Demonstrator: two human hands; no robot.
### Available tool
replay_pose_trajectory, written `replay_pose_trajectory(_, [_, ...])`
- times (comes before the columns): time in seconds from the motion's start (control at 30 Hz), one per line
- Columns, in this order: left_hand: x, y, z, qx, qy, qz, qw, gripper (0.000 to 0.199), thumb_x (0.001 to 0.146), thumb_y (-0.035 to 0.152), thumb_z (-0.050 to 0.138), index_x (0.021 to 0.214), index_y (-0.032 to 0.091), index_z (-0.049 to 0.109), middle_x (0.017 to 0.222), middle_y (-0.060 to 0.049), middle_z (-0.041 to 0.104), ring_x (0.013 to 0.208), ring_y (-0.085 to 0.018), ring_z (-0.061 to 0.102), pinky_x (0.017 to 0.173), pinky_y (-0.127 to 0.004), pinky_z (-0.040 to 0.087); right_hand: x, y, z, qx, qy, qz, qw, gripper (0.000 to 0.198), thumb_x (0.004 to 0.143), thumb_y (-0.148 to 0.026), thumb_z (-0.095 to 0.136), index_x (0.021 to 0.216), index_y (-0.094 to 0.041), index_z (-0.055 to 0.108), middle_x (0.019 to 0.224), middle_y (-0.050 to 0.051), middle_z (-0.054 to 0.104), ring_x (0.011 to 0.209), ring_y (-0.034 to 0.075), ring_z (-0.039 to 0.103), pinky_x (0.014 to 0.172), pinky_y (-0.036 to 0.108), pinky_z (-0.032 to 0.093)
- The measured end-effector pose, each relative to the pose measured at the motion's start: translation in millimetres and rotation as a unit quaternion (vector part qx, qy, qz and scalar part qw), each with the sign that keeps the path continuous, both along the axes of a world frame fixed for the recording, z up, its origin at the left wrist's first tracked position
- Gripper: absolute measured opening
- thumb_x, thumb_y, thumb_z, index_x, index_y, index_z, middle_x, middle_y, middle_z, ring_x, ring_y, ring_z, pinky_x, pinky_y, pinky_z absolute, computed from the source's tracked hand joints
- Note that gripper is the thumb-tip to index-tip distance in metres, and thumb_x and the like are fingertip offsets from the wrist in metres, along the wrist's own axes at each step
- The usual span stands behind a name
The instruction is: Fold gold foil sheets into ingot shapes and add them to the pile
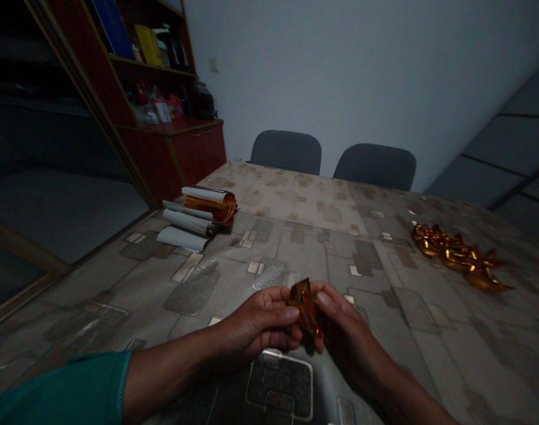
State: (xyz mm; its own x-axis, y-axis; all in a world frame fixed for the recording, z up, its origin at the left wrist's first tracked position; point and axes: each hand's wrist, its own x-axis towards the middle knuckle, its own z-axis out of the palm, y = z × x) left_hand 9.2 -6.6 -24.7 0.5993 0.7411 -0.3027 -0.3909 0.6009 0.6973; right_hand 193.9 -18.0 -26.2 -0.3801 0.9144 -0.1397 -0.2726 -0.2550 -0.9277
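Between my two hands, just above the table's near side, is a folded piece of shiny gold foil paper (305,304). My left hand (269,319) pinches it from the left, thumb on top and fingers curled beneath. On the other side, my right hand (337,316) grips it with the thumb at its upper edge and the fingers partly hidden behind it. Several folded gold foil pieces (459,254) lie in a cluster at the right of the table. To the left rests a stack of foil sheets (211,206), curled over, with pale backs and gold faces.
A patterned tablecloth (313,233) covers the table. Two grey chairs (287,150) stand at its far edge, against a pale wall. At the back left is a reddish wooden cabinet (193,150) with shelves of bottles, bags and boxes. A dark doorway opens at the left.
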Motion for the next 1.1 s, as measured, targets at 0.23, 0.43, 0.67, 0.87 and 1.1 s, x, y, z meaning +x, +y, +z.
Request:
replay_pose_trajectory(0.23, [6,-1,-4.4,0.019,0.02,0.113,0.993,0.041,0.067,0.029,0.089,0.091,0.014,0.059,0.087,-0.003,0.07,0.072,-0.011,0.068,0.069,-0.022,0.055,-4,-5,12,0.352,-0.332,-0.173,0.858,0.013,0.08,-0.022,0.07,0.079,-0.023,0.057,0.072,-0.001,0.052,0.063,0.015,0.048,0.057,0.028,0.036])
replay_pose_trajectory(0.43, [8,-3,-7.1,0.033,0.01,0.102,0.994,0.034,0.078,0.038,0.08,0.091,0.013,0.061,0.084,-0.005,0.07,0.071,-0.012,0.067,0.07,-0.024,0.055,-7,-4,15,0.395,-0.346,-0.152,0.838,0.016,0.087,-0.016,0.061,0.073,-0.021,0.055,0.075,0.001,0.053,0.066,0.016,0.051,0.057,0.029,0.038])
replay_pose_trajectory(0.67, [8,-3,-4.4,0.038,0.037,0.103,0.993,0.036,0.075,0.042,0.081,0.081,0.015,0.059,0.069,-0.004,0.071,0.061,-0.012,0.067,0.063,-0.023,0.055,-9,-7,14,0.346,-0.327,-0.138,0.869,0.017,0.086,-0.018,0.054,0.069,-0.022,0.05,0.075,0.002,0.054,0.069,0.017,0.052,0.059,0.03,0.038])
replay_pose_trajectory(0.87, [8,-4,0.2,0.113,0.125,0.11,0.98,0.036,0.075,0.046,0.08,0.077,0.013,0.063,0.06,-0.004,0.072,0.054,-0.012,0.066,0.056,-0.02,0.05,-10,-7,15,0.291,-0.309,-0.129,0.896,0.019,0.084,-0.02,0.051,0.067,-0.023,0.044,0.076,0.003,0.055,0.071,0.019,0.053,0.06,0.032,0.038])
replay_pose_trajectory(1.1, [9,-3,-5.8,0.097,0.121,0.112,0.982,0.038,0.073,0.047,0.081,0.078,0.014,0.063,0.06,-0.004,0.072,0.053,-0.012,0.066,0.055,-0.02,0.051,-13,-6,14,0.273,-0.311,-0.137,0.9,0.013,0.083,-0.021,0.055,0.072,-0.023,0.048,0.076,0.002,0.057,0.07,0.018,0.055,0.059,0.031,0.039])
